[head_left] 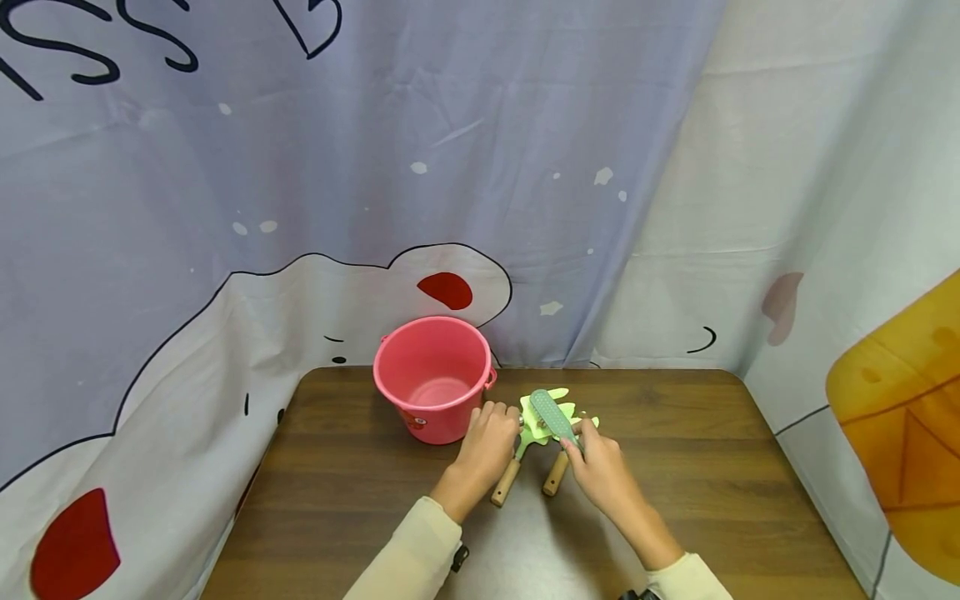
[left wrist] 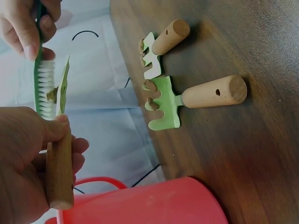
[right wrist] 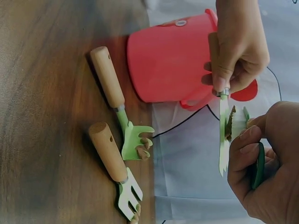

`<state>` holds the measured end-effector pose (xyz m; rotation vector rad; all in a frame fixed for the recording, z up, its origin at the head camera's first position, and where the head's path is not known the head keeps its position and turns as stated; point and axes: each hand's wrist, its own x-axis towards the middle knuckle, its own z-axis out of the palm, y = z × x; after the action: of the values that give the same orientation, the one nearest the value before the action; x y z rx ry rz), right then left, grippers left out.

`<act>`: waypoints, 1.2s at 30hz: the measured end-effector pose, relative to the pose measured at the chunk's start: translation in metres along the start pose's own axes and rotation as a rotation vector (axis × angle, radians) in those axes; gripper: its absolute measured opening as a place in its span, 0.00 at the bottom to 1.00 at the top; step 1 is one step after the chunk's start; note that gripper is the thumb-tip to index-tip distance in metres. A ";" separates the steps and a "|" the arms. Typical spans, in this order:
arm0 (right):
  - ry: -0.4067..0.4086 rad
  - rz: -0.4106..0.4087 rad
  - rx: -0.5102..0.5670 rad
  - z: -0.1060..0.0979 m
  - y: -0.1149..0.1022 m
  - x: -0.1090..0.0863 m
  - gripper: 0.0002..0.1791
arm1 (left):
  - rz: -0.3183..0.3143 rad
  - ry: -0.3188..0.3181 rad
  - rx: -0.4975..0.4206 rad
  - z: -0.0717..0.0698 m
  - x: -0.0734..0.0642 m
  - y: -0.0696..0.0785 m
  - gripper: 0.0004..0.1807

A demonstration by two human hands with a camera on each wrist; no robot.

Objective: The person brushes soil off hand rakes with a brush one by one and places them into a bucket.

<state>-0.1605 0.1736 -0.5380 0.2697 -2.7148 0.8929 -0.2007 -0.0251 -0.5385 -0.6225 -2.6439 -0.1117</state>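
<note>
My left hand (head_left: 491, 437) grips the wooden handle of a small garden tool (left wrist: 60, 172), holding it up beside the bucket. Its light green head is seen nearly edge-on in both wrist views, with a brown clump of dirt (right wrist: 230, 123) on one face. In my right hand (head_left: 603, 475) is a green scrub brush (head_left: 551, 412), fingers curled round its handle. The white bristles (left wrist: 46, 88) face the tool's head, right at the clump. Below lie a light green hand rake (left wrist: 163, 102) and a small hand fork (right wrist: 128, 193), both wooden-handled, with brown dirt on their prongs.
A pink bucket (head_left: 435, 367) with a pink handle stands left of the tools, near the back edge of the brown wooden table (head_left: 360, 500). A printed curtain (head_left: 525, 167) hangs right behind the table and along its sides.
</note>
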 end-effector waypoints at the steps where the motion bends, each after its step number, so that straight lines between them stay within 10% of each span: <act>1: -0.008 0.004 0.007 0.001 0.000 0.000 0.10 | 0.000 0.000 -0.001 0.000 0.000 0.000 0.07; 36: 0.129 0.042 -0.081 -0.017 0.037 0.008 0.13 | -0.007 -0.042 -0.031 -0.007 -0.008 -0.008 0.10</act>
<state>-0.1746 0.2125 -0.5432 0.1339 -2.6376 0.7815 -0.1950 -0.0369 -0.5350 -0.6331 -2.6901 -0.1436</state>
